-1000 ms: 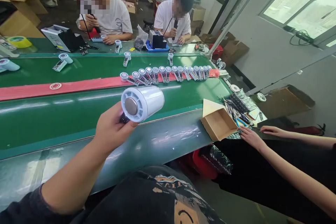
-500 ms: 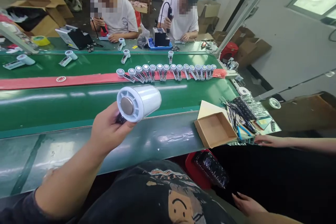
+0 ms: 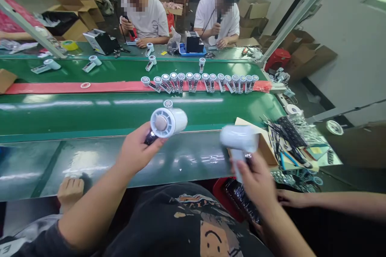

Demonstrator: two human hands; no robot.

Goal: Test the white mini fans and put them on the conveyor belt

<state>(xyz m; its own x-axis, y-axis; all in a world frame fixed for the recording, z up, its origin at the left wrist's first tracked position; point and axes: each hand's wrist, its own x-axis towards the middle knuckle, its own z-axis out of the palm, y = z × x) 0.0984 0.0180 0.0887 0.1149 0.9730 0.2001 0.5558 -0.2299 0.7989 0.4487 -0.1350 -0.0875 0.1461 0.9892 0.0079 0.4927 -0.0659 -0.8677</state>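
My left hand (image 3: 140,150) is wrapped round the handle of a white hair-dryer-shaped device (image 3: 177,121). Its barrel points its ribbed round end and grey centre disc towards me. To the right, my right hand (image 3: 259,176) grips a second white hair-dryer-shaped device (image 3: 239,138) by its handle, barrel sideways and blurred by motion. Both are held up over the front ledge, apart from each other. Just behind the left device, the ribbed round end of another unit (image 3: 168,103) shows on the green belt (image 3: 90,114).
Similar units (image 3: 205,77) stand in a row along the red strip (image 3: 114,87). A cardboard box (image 3: 268,150) and loose cables (image 3: 289,130) lie at right. Other people's hands are near: a fist (image 3: 70,190) at left, a hand (image 3: 291,198) at right. Two people (image 3: 147,18) work opposite.
My right hand has come up into view with a second device. The view has shifted, and the left device sits slightly lower and further right. A fist has appeared at the left ledge.
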